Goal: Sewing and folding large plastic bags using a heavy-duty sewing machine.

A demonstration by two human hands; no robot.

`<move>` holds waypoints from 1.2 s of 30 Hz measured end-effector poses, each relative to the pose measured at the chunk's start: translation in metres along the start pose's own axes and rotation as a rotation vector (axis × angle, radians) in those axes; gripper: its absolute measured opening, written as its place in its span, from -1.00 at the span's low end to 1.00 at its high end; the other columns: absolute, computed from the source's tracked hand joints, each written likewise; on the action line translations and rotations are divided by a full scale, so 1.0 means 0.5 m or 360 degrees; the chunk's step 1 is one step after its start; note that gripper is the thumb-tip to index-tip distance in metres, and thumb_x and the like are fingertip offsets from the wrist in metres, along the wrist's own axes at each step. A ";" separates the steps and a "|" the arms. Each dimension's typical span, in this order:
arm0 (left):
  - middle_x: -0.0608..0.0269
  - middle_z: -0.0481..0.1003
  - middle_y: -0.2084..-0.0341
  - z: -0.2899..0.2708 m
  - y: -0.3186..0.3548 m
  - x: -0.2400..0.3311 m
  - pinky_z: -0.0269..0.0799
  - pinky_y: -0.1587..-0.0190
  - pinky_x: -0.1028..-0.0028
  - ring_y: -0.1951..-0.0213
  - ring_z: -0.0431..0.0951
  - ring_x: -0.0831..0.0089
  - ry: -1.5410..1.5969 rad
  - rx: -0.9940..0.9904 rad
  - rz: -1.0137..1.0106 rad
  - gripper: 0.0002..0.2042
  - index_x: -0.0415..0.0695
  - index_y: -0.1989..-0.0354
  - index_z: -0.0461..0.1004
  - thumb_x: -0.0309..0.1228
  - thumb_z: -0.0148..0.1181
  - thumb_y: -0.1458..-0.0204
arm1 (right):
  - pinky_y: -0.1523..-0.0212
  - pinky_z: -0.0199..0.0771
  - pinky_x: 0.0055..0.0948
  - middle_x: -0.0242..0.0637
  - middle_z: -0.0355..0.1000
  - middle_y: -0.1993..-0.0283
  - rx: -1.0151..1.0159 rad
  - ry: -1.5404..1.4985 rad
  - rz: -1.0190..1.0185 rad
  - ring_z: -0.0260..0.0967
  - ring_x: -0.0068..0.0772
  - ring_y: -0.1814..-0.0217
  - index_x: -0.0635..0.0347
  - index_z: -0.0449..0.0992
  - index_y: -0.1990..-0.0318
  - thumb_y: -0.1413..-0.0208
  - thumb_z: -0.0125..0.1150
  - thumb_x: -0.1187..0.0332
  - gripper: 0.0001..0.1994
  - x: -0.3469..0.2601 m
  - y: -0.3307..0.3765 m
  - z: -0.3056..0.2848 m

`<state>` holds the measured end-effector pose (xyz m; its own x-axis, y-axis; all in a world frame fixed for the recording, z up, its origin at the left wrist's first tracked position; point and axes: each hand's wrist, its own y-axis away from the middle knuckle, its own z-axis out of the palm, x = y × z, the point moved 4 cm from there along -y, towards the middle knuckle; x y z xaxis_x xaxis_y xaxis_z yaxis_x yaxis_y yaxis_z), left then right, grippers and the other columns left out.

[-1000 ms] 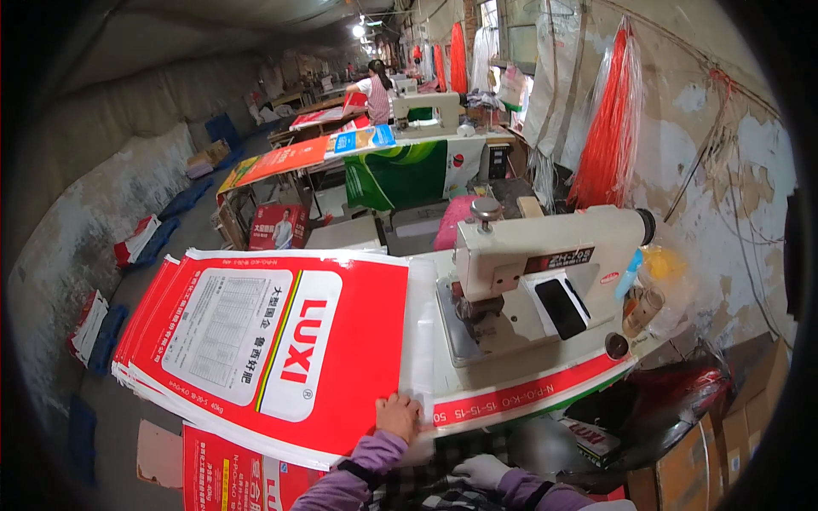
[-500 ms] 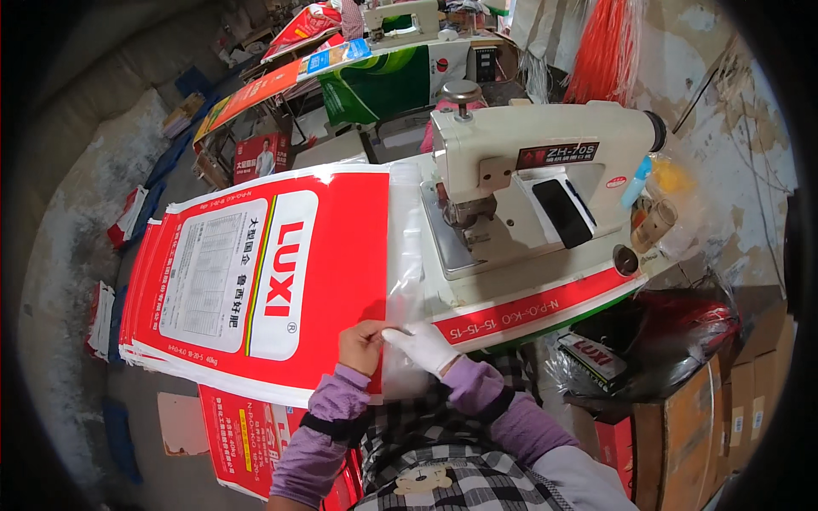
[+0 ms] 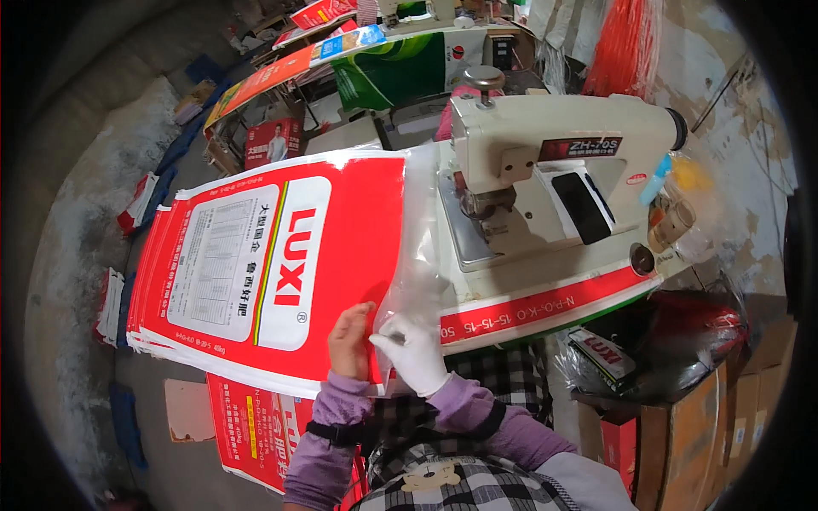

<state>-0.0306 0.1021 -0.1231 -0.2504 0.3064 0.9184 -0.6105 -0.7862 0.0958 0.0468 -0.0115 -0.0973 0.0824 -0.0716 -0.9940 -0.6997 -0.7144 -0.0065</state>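
A stack of red and white woven bags [image 3: 362, 230] lies in front of me, with a clear plastic liner [image 3: 423, 247] sticking out of the top bag's right end. My bare left hand [image 3: 348, 342] rests near that bag's front corner, its fingers stretched out. Beside it, my right hand [image 3: 416, 356], in a white glove, pinches the bag's edge between thumb and fingers; the liner bunches there, and exactly how much is gripped stays hidden. To the right of the liner stands a cream sewing machine [image 3: 545, 136].
A dark phone [image 3: 582, 207] and a pen lie on the machine bed. Clear plastic bags [image 3: 694, 319] and cardboard boxes [image 3: 694, 434] sit at the right. Red strands [image 3: 622, 51] hang by the wall. More red bags [image 3: 247, 426] lie low at the left.
My hands have drawn apart a little; the left one has straightened its fingers. The bag's edge near the right glove now bends up. The whole view has shifted slightly.
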 end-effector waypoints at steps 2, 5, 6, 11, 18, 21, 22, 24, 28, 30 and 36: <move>0.04 0.51 0.16 -0.047 -0.014 -0.033 0.22 -0.17 0.30 0.01 0.44 0.17 -0.0637 -0.0183 0.0290 -0.71 -0.22 0.12 0.47 -0.37 0.23 0.00 | 0.31 0.42 -0.35 -0.23 0.41 0.35 -0.0009 -0.0062 -0.0333 0.43 -0.22 0.32 0.22 0.44 0.45 0.08 0.34 0.44 -0.84 0.002 -0.007 0.038; -0.01 0.53 0.37 -0.037 -0.005 -0.006 0.40 0.05 0.28 0.22 0.53 0.07 -0.2136 -0.0487 0.0563 -0.76 -0.20 0.25 0.52 -0.32 0.24 0.06 | 0.22 0.41 -0.34 -0.28 0.41 0.29 -0.0118 0.0054 -0.0568 0.41 -0.21 0.24 0.22 0.42 0.48 0.07 0.30 0.46 -0.86 0.003 -0.002 0.036; 0.00 0.52 0.46 -0.035 -0.002 0.020 0.44 0.12 0.27 0.30 0.55 0.07 -0.2460 -0.0572 0.0255 -0.79 -0.20 0.32 0.52 -0.32 0.23 0.05 | 0.18 0.41 -0.34 -0.28 0.41 0.26 -0.0153 0.0105 -0.0600 0.40 -0.21 0.20 0.23 0.41 0.48 0.06 0.29 0.45 -0.86 0.013 -0.001 0.032; 0.22 0.34 0.76 -0.081 0.005 0.068 0.30 0.54 0.43 0.65 0.36 0.52 -0.1965 -0.0365 0.0048 -0.75 -0.35 0.49 0.45 -0.39 0.09 -0.13 | 0.01 0.36 -0.30 -0.25 0.40 0.04 -0.0529 0.0133 -0.0634 0.34 -0.18 -0.01 0.22 0.40 0.49 0.02 0.23 0.43 -0.87 0.020 0.060 0.023; -0.01 0.24 0.80 -0.043 0.047 0.084 0.16 0.62 0.33 0.74 0.34 0.38 -0.1597 -0.0276 0.0039 -0.67 -0.30 0.58 0.44 -0.28 0.13 -0.11 | -0.07 0.33 -0.26 -0.20 0.39 0.04 -0.0696 0.0705 -0.1362 0.27 -0.11 -0.14 0.20 0.51 0.30 -0.03 0.13 0.36 -0.86 -0.002 0.079 0.043; -0.04 0.27 0.79 -0.026 0.065 0.103 0.17 0.62 0.32 0.74 0.37 0.27 -0.2075 -0.0411 0.0359 -0.72 -0.27 0.56 0.46 -0.31 0.15 -0.10 | 0.03 0.39 -0.32 -0.27 0.44 0.11 -0.0936 0.0772 -0.1359 0.32 -0.22 -0.07 0.20 0.52 0.32 -0.05 0.13 0.35 -0.86 -0.014 0.081 0.051; -0.09 0.29 0.76 -0.014 0.069 0.116 0.18 0.61 0.30 0.72 0.36 0.14 -0.1827 -0.0349 0.0452 -0.80 -0.25 0.52 0.45 -0.38 0.17 -0.06 | 0.10 0.40 -0.35 -0.28 0.45 0.19 -0.1043 0.0406 -0.1207 0.37 -0.24 0.05 0.21 0.52 0.36 -0.06 0.13 0.34 -0.86 -0.018 0.067 0.047; -0.10 0.32 0.72 -0.012 0.074 0.161 0.22 0.59 0.29 0.68 0.38 0.07 -0.1998 -0.0200 0.0580 -0.84 -0.24 0.50 0.43 -0.43 0.17 -0.04 | 0.31 0.42 -0.37 -0.22 0.43 0.45 -0.1292 -0.0613 -0.0083 0.39 -0.23 0.42 0.30 0.49 0.43 -0.06 0.16 0.28 -0.77 -0.017 0.018 0.033; -0.05 0.29 0.70 0.092 0.106 0.258 0.25 0.57 0.34 0.66 0.38 0.09 -0.2266 -0.0132 0.1062 -0.88 -0.23 0.54 0.34 -0.58 0.16 0.06 | 0.35 0.45 -0.26 -0.16 0.48 0.48 -0.1195 0.0947 -0.0818 0.45 -0.21 0.40 0.24 0.53 0.49 0.00 0.14 0.31 -0.81 -0.037 -0.034 0.113; -0.08 0.31 0.67 0.064 0.144 0.252 0.27 0.55 0.25 0.57 0.40 -0.07 -0.2453 -0.0415 0.1029 -0.88 -0.22 0.57 0.32 -0.59 0.16 0.14 | 0.40 0.44 -0.21 -0.16 0.48 0.49 -0.1344 0.1483 -0.1496 0.44 -0.19 0.43 0.19 0.54 0.54 0.05 0.15 0.30 -0.82 -0.055 0.002 0.176; 0.08 0.47 0.57 -0.191 0.347 0.282 0.37 0.45 0.32 0.54 0.50 0.22 -0.2896 -0.0338 0.0617 -0.95 -0.17 0.41 0.50 -0.52 0.21 0.06 | 0.38 0.45 -0.10 -0.11 0.44 0.55 -0.0785 0.1106 -0.1108 0.43 -0.08 0.49 0.18 0.52 0.53 0.09 0.15 0.29 -0.83 0.001 -0.146 0.094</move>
<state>-0.2438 0.0602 -0.0136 0.5365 -0.8353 0.1198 -0.8301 -0.5480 -0.1033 0.0647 0.0732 -0.1025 0.8386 0.1894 -0.5107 0.0028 -0.9391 -0.3437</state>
